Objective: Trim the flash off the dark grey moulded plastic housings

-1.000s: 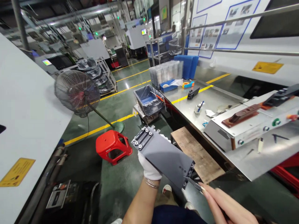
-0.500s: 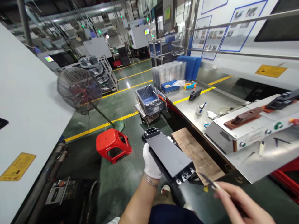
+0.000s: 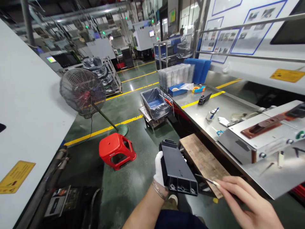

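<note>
Gloved left hand (image 3: 159,168) grasps dark plastic housing (image 3: 176,168); bare right hand (image 3: 247,203) pinches thin blade (image 3: 206,180) just beside it; bag-lined blue bin (image 3: 156,103) well beyond.

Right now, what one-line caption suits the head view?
Gloved left hand grips a dark plastic housing; bare right hand holds a thin blade beside it.

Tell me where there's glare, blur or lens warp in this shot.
Head view: ceiling lights glare off the green floor and steel table; straight rails bow toward the edges, wide-lens warp; the right hand and its thin blade are slightly soft; the left hand and black part are sharp.
</note>
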The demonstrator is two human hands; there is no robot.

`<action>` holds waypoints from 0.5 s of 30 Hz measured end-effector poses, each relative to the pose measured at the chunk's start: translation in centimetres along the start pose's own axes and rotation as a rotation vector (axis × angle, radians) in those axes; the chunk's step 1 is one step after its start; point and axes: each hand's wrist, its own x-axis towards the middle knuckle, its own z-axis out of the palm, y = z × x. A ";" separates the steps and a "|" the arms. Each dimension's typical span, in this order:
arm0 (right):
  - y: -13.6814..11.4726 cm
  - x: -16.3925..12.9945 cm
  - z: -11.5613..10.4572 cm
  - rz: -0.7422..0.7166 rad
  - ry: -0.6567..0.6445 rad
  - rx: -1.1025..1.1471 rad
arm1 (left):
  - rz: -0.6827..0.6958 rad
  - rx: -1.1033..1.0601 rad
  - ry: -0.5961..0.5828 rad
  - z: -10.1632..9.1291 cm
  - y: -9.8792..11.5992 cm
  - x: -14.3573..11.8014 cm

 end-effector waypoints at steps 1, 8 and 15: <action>-0.2 0.4 0.4 -0.006 -0.025 0.010 | -0.003 0.006 0.007 0.0 0.4 0.1; -0.6 1.9 2.8 -0.006 -0.042 0.015 | -0.037 0.005 0.095 0.7 2.9 0.2; -0.1 4.5 5.3 -0.025 -0.015 0.061 | 0.001 0.010 0.169 0.5 4.2 1.5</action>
